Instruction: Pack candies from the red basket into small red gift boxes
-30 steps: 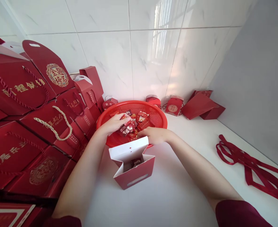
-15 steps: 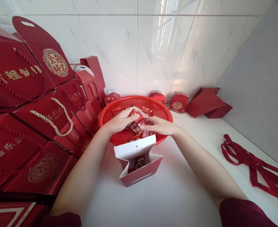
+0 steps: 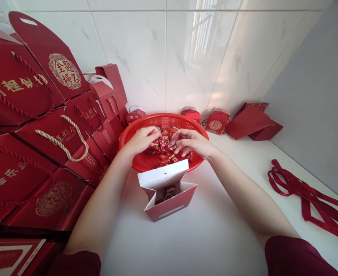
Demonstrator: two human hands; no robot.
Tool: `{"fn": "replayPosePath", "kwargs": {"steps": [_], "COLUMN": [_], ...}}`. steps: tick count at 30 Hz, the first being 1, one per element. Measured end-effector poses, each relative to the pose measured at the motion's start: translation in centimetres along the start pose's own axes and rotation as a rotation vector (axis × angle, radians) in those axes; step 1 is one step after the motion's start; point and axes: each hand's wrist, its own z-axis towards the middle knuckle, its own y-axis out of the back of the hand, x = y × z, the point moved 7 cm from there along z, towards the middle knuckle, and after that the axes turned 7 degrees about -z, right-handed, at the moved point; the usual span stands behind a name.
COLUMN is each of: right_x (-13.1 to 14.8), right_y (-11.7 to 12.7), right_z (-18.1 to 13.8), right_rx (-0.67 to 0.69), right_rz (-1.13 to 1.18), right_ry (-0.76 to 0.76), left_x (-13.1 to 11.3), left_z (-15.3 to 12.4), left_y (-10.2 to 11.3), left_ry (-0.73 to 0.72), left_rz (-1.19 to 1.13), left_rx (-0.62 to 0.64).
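Observation:
A red plastic basket [image 3: 193,123] holds several wrapped candies [image 3: 163,144] in red and gold. Over its left half, my left hand [image 3: 142,140] is closed, with a bit of red wrapper showing between thumb and fingers. My right hand [image 3: 196,145] is at the basket's right side, thumb and fingers pinching a dark red wrapped candy [image 3: 173,142]. Just in front of the basket stands a small red paper gift box [image 3: 171,208], its top open and its white flap raised. Inside the box lies a dark wrapped piece [image 3: 169,192]; the rest of its contents is in shadow.
Red gift boxes [image 3: 39,153] with rope handles are stacked high on the left. Small red boxes [image 3: 217,122] and a larger folded red box [image 3: 252,122] stand along the tiled wall. A dark red ribbon [image 3: 306,195] lies on the white table at right.
My hands have moved apart over the basket, the left one leftward and the right one rightward. More candies show between them. The gift box stays in place on the table.

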Motion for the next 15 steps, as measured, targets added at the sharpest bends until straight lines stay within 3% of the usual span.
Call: {"fn": "replayPosePath", "kwargs": {"steps": [2, 5, 8, 10, 12, 15], "right_x": [0.2, 0.4, 0.4, 0.2, 0.0, -0.2], "right_y": [0.1, 0.2, 0.4, 0.4, 0.5, 0.8], "right_z": [0.0, 0.0, 0.2, 0.2, 0.3, 0.5], "right_rx": [-0.014, -0.027, -0.043, -0.051, -0.056, -0.094], "right_rz": [0.036, 0.107, 0.134, 0.126, 0.109, 0.094], "right_ry": [0.030, 0.067, 0.082, 0.080, 0.080, 0.108], "left_x": [0.0, -3.8, -9.2, -12.3, -13.5, -13.5], "left_z": [-0.1, -1.8, -5.3, -8.0, -9.9, -11.4], "left_y": [0.5, 2.1, 1.1, -0.2, -1.3, -3.0], "left_ry": [0.048, -0.028, -0.091, -0.169, -0.155, -0.081], "left_rz": [0.233, 0.339, 0.189, 0.270, 0.387, 0.512], "left_rx": [0.013, -0.056, 0.276, 0.484, 0.571, 0.614]}}
